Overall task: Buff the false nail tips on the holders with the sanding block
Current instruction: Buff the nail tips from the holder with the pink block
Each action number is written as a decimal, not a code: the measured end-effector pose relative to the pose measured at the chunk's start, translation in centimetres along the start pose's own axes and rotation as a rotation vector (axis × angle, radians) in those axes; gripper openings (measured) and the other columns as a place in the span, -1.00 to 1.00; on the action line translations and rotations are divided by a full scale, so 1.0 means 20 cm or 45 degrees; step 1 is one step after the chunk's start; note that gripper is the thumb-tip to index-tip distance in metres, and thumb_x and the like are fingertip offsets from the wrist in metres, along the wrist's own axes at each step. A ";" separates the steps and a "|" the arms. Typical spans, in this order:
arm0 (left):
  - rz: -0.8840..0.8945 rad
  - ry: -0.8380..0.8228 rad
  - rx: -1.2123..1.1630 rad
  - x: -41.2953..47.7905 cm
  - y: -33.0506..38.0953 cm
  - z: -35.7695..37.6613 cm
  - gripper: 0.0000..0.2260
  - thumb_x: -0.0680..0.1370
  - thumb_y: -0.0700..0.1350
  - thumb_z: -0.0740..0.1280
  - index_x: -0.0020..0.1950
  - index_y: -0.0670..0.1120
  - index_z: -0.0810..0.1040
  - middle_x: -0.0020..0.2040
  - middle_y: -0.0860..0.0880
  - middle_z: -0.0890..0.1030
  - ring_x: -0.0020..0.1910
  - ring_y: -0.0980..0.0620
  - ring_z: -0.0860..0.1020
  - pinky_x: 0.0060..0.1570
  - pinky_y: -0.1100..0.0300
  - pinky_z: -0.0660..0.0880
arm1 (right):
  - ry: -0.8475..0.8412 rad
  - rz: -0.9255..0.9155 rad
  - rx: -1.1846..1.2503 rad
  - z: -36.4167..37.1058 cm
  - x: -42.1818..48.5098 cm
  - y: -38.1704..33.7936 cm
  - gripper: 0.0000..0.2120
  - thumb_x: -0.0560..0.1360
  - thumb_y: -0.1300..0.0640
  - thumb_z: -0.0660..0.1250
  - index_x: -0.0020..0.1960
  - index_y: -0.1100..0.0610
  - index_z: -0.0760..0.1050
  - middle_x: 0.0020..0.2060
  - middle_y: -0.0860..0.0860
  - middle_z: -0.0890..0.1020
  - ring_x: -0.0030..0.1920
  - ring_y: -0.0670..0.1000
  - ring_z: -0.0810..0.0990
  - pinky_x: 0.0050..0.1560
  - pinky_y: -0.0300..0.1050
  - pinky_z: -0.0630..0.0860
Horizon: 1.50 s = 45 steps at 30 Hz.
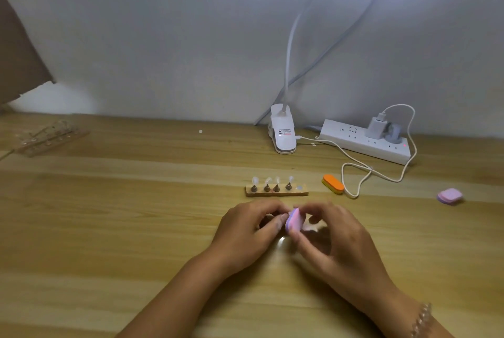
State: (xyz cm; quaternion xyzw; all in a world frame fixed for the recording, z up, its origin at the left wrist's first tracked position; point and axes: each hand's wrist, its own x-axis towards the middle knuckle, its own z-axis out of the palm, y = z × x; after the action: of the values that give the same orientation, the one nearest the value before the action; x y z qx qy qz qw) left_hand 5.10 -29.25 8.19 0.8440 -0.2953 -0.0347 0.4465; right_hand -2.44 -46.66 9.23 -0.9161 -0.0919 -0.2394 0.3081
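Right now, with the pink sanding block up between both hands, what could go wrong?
1. The right hand pinches the pink and purple sanding block with fingertips alone, so it could slip mid-stroke.
2. The wooden base with four upright clear nail tips stands just beyond the hands. A forward stroke might topple them.
3. The left hand curls its fingers over whatever it holds, so its grip cannot be checked.

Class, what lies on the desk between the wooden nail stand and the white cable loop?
Head view: an orange sanding block lies between the stand and cable loop.
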 end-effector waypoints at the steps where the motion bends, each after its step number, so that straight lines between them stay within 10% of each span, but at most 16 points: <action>1: 0.001 0.002 -0.004 0.00 0.00 0.00 -0.80 0.56 0.03 0.25 0.07 0.11 0.65 -0.04 0.20 0.67 -0.02 0.14 0.62 -0.03 0.05 0.54 | -0.015 -0.038 -0.005 0.00 -0.01 -0.01 -0.78 0.45 -0.08 0.40 0.04 -0.04 0.49 -0.09 -0.26 0.55 -0.07 -0.15 0.54 -0.12 0.02 0.55; 45: 0.026 -0.004 -0.079 0.00 0.00 0.00 -0.82 0.57 -0.02 0.26 0.04 0.11 0.66 -0.07 0.21 0.67 -0.07 0.16 0.61 -0.07 0.08 0.54 | 0.064 -0.090 -0.038 0.01 0.00 0.00 -0.73 0.42 0.02 0.46 0.08 0.00 0.52 -0.07 -0.20 0.57 -0.08 -0.11 0.53 -0.11 -0.09 0.52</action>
State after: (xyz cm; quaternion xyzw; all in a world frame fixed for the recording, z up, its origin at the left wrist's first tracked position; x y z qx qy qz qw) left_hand 5.10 -29.15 8.20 0.8266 -0.3033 -0.0407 0.4724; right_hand -2.39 -46.57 9.12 -0.9105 -0.1129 -0.2744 0.2880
